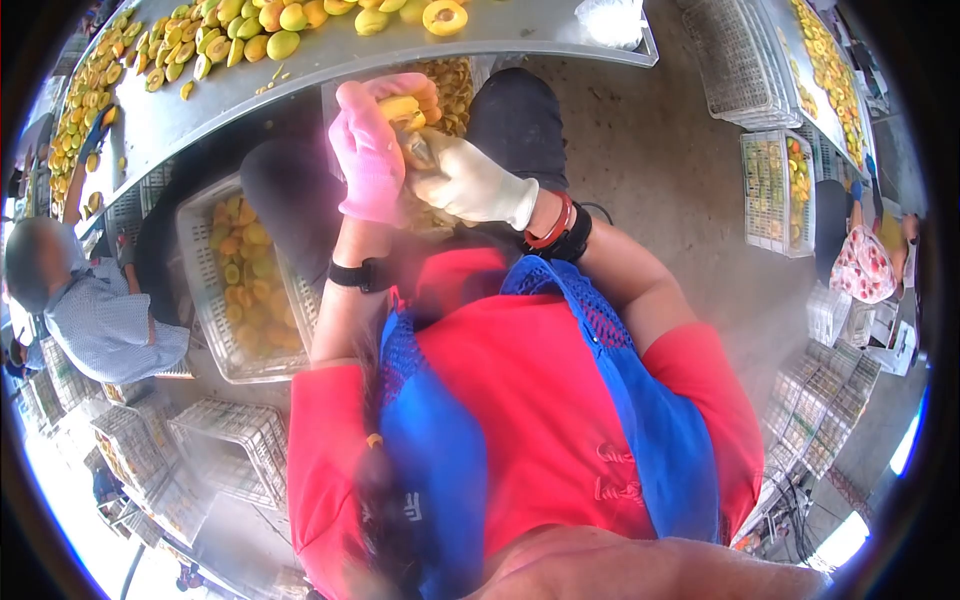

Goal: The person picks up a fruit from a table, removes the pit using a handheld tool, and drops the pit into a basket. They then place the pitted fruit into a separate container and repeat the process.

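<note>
My left hand (368, 150), in a pink glove, is closed around a yellow peach (402, 110) above my lap. My right hand (470, 180), in a white glove, is closed on a small metal tool (420, 150) right against the fruit. The tool's exact kind is blurred and partly covered by the fingers. Below the hands, between my knees, is a container of brownish pits or scraps (447, 85), partly hidden by my hands. Ahead, the metal table (200, 118) carries many yellow-green peaches, some cut in half, including one half (445, 17) near its edge.
A white crate of peaches (190, 235) stands by my left knee. A clear plastic bag (610, 22) lies at the table's right corner. Stacked crates (735, 65) and a filled crate (778, 190) stand to the right. A person (100, 320) sits at the left.
</note>
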The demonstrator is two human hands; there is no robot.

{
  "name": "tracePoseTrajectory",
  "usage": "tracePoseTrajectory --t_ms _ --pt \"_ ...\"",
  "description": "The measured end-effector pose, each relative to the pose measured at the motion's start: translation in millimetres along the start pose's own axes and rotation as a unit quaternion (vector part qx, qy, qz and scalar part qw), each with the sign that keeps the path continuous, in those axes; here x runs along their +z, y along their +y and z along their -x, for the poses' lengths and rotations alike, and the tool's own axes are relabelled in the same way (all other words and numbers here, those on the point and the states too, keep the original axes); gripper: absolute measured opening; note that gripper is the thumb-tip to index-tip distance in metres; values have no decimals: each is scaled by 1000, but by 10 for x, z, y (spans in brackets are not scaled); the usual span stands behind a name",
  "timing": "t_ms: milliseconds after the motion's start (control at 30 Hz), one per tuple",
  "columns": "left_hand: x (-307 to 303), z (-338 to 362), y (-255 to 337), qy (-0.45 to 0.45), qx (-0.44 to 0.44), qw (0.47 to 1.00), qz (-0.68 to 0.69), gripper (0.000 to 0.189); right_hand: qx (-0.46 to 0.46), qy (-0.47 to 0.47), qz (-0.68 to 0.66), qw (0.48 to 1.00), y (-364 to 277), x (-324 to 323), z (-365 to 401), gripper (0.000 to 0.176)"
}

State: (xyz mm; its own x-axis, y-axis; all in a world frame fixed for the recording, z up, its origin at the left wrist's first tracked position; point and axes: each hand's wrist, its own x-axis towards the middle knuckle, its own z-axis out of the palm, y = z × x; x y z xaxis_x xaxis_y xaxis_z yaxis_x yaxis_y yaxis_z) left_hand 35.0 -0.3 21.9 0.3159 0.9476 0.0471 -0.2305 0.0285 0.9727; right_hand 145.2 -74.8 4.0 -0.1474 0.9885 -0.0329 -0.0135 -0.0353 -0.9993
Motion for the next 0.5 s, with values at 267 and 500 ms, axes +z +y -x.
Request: tracePoseTrajectory --t_ms 267,500 --pt "-247 -68 -7 -187 47 981 26 60 188 -175 -244 935 -82 -96 58 6" --pt "-318 -65 113 -103 69 991 -50 72 193 -216 -281 915 -130 -63 35 11"
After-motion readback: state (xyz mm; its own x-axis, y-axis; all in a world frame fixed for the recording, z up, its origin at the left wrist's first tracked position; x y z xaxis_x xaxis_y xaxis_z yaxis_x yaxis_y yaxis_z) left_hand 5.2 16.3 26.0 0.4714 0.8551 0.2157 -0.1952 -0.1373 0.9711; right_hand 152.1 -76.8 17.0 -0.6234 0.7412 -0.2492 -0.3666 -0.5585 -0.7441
